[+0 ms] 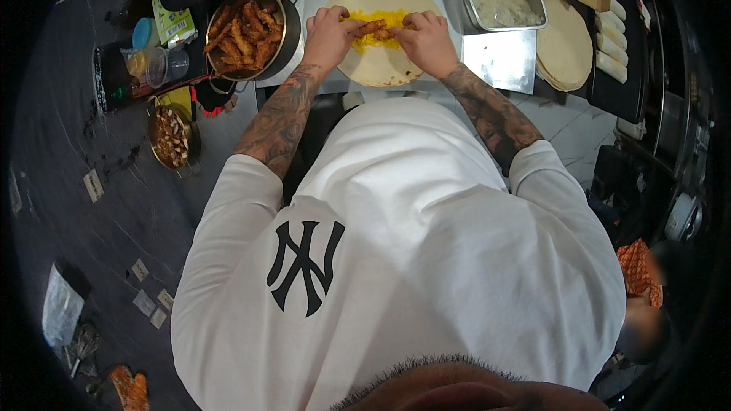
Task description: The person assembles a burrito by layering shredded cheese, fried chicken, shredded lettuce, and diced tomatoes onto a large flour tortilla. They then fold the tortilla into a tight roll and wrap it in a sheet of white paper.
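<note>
Fried pieces [374, 29] on yellow shreds [367, 43], across the middle of a flat round bread [381, 67] by the pale surface's [311, 1] near edge. Held at the left end by the left hand [326, 36], at the right end by the right hand [429, 44], thumbs and fingers nearly closed. Past the bread's left edge, a pan [244, 77] of fried strips [247, 34]; past its right edge, a steel tray [509, 28] of pale slices [502, 1].
</note>
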`<action>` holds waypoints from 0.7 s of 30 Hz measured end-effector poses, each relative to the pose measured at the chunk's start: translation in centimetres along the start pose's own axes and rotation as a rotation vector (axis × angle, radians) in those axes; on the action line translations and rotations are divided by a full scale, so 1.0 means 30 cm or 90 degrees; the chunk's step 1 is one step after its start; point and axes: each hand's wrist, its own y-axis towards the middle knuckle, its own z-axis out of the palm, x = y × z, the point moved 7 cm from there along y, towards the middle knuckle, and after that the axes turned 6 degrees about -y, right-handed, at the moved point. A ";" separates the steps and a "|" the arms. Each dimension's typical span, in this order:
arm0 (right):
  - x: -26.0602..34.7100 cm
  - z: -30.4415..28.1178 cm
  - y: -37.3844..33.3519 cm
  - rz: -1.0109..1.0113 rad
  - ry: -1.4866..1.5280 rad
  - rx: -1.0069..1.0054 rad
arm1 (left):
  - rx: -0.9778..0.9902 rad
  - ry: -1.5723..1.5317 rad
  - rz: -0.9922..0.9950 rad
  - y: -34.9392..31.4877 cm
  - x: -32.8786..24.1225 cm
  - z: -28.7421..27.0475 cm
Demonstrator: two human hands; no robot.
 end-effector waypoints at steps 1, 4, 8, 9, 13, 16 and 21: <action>-0.013 -0.032 0.013 0.012 0.034 -0.021 | -0.045 -0.019 0.004 -0.007 -0.006 -0.023; -0.083 -0.161 0.025 0.039 0.130 -0.074 | -0.174 -0.084 0.003 -0.034 -0.013 -0.120; -0.142 -0.211 -0.025 0.028 0.163 -0.063 | -0.341 -0.112 -0.050 -0.174 0.052 -0.297; -0.142 -0.187 -0.034 0.024 0.163 -0.039 | -0.380 -0.100 -0.065 -0.213 0.078 -0.326; -0.033 -0.096 0.021 -0.058 0.131 -0.014 | -0.457 -0.105 -0.246 -0.426 0.304 -0.377; 0.024 -0.057 0.052 -0.059 0.079 0.020 | -0.489 -0.148 -0.393 -0.551 0.450 -0.411; 0.019 -0.037 0.054 -0.009 0.052 0.008 | -0.363 -0.141 -0.465 -0.545 0.591 -0.431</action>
